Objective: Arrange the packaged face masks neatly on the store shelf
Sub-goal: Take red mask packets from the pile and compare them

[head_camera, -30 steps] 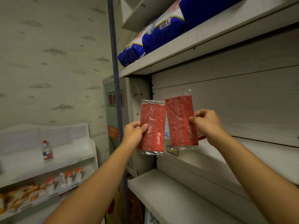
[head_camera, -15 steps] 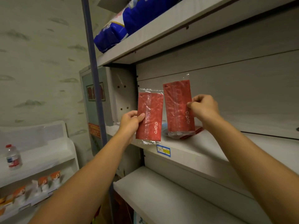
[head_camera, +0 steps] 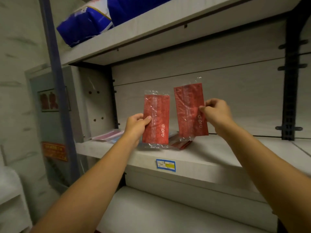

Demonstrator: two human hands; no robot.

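Hands hold two red mask packets upright above the middle shelf [head_camera: 210,148]: left hand [head_camera: 137,126] grips one packet [head_camera: 156,119], right hand [head_camera: 217,111] pinches another [head_camera: 190,110], likely for lining up beside the flat packets [head_camera: 180,142].

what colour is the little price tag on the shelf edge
The small rectangular shelf price tag is blue-bordered, white and yellow inside; head view.

A shop: a price label [head_camera: 166,164] on the shelf [head_camera: 210,155] edge, blue packaged goods [head_camera: 87,26] on the board above.
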